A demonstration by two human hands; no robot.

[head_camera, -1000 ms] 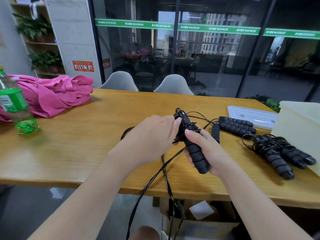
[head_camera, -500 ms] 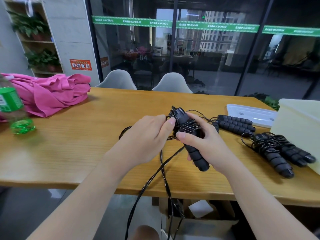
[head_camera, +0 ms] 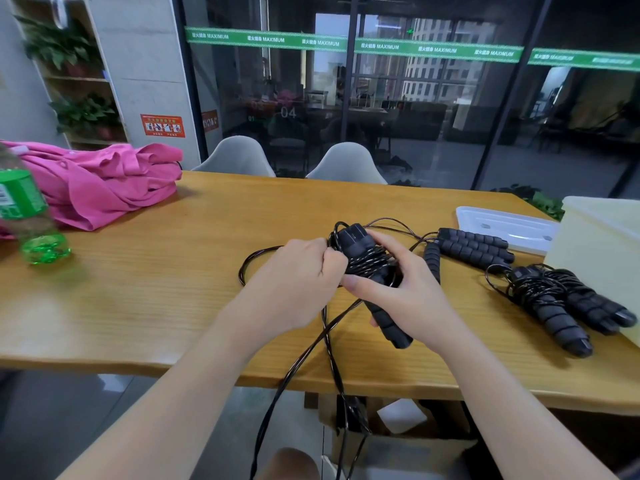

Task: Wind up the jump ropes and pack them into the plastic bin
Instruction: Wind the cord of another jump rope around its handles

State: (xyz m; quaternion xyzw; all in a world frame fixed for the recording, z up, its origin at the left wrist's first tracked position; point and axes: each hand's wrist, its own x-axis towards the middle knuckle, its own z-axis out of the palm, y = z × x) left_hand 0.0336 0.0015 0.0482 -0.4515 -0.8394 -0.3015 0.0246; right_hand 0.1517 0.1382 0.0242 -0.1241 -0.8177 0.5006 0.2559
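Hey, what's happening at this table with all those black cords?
A person is winding up a jump rope. The right hand grips the rope's handles, and the left hand pinches the cord against the coils already wound round them. The rest of that cord hangs loose over the table's near edge. One wound rope lies beside the plastic bin, with more handles near the bin's lid.

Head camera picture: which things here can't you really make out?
- Plastic bin: cut off by the right edge; its inside is out of sight.
- Green bottle: blurred, top cut by the left edge.
- Left hand fingertips: hidden behind the hand, on the cord.
- Loose cord: hangs past the table edge; its end is lost below.
- Orange wall sign: print too small.
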